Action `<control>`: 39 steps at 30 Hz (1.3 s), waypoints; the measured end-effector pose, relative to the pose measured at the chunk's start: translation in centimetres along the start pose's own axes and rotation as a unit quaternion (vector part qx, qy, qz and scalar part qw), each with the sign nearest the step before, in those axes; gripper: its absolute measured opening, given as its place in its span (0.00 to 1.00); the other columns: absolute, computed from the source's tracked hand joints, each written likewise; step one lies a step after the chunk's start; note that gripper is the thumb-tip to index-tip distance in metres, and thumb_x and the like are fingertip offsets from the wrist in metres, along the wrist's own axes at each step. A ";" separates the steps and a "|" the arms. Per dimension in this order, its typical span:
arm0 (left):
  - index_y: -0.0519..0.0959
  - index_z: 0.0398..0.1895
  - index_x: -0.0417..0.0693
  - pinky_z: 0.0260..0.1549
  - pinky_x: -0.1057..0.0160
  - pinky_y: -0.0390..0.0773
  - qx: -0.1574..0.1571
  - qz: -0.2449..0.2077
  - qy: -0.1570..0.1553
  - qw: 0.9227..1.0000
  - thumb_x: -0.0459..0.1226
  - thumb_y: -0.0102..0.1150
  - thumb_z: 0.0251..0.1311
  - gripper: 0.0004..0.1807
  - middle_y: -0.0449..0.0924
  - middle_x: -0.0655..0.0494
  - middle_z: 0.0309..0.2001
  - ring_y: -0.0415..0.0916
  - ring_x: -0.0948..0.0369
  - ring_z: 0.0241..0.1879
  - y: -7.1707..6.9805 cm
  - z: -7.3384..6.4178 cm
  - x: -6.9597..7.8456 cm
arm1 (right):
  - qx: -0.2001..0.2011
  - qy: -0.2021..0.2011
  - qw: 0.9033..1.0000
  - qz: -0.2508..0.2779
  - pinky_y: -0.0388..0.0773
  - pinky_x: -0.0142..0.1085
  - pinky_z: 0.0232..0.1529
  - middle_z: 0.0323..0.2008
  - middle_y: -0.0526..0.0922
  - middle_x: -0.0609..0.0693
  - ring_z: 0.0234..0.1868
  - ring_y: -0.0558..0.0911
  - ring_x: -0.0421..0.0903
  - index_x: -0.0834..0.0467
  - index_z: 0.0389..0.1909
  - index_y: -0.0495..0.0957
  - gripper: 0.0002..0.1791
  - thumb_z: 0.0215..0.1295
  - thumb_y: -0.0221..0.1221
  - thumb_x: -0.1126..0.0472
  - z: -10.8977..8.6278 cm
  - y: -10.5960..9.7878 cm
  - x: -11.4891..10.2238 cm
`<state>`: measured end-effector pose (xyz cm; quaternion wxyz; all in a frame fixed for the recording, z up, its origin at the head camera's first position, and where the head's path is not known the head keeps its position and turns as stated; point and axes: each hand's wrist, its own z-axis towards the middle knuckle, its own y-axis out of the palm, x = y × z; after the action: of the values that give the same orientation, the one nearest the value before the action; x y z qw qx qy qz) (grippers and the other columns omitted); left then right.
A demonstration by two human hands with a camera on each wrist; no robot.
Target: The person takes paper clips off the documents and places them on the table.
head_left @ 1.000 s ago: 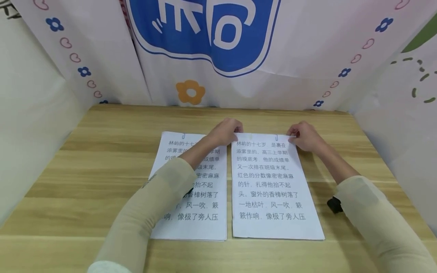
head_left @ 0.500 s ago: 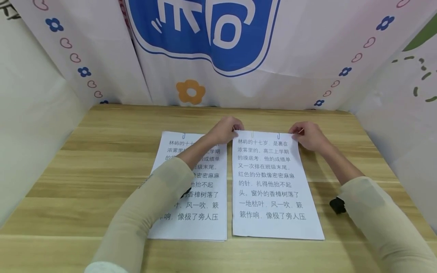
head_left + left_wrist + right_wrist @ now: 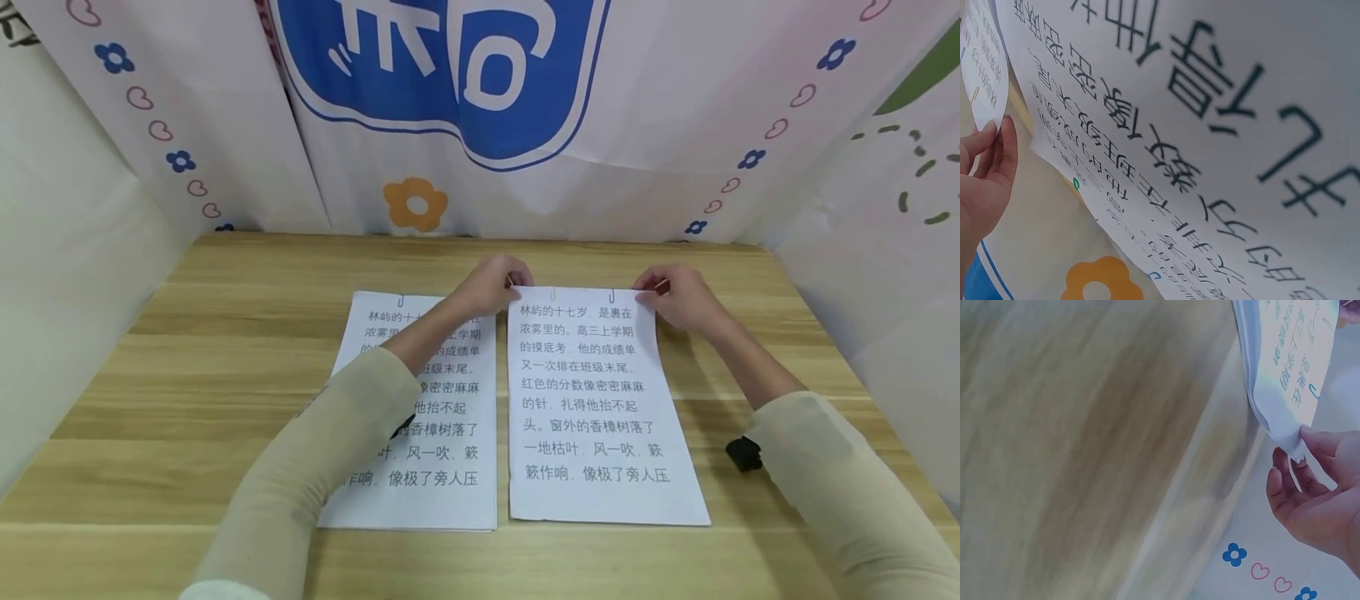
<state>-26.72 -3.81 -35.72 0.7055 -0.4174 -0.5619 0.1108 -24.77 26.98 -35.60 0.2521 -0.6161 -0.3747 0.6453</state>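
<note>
Two paper-clipped stacks of printed sheets lie side by side on the wooden table. At the top left corner of the right stack (image 3: 592, 502), my left hand (image 3: 489, 287) pinches the paper between thumb and fingers. My right hand (image 3: 681, 298) pinches the top right corner, and that edge is raised off the table. A yellow paper clip (image 3: 553, 293) and a blue paper clip (image 3: 611, 296) sit along this edge. Under my left forearm lies the left stack (image 3: 442, 512), partly hidden. The left wrist view shows its green paper clip (image 3: 1076, 183) and blue paper clip (image 3: 1155, 275).
The wooden table (image 3: 150, 400) extends on both sides of the stacks. Behind it hangs a white printed cloth (image 3: 645, 183) with a blue emblem and an orange flower. White side walls (image 3: 67, 250) border the table. A black object (image 3: 742, 454) shows beside my right sleeve.
The top edge of the right stack has risen slightly, with both hands still gripping its corners. My right hand has shifted a little up and to the right. The left stack stays put.
</note>
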 end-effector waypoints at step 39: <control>0.85 0.46 0.37 0.41 0.65 0.77 0.018 -0.031 0.006 0.999 0.19 0.58 0.65 0.12 0.82 0.47 0.41 0.75 0.55 0.41 0.1 -0.4 -0.1 | 0.002 -0.045 0.999 0.018 0.75 0.38 0.44 0.44 0.84 0.62 0.45 0.78 0.55 0.67 0.48 0.84 0.10 0.76 0.57 0.66 0.9 1.0 -1.7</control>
<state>-26.38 -3.97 -35.82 0.7197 -0.3874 -0.5681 0.0964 -25.33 24.87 -35.41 0.2245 -0.5922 -0.3738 0.6777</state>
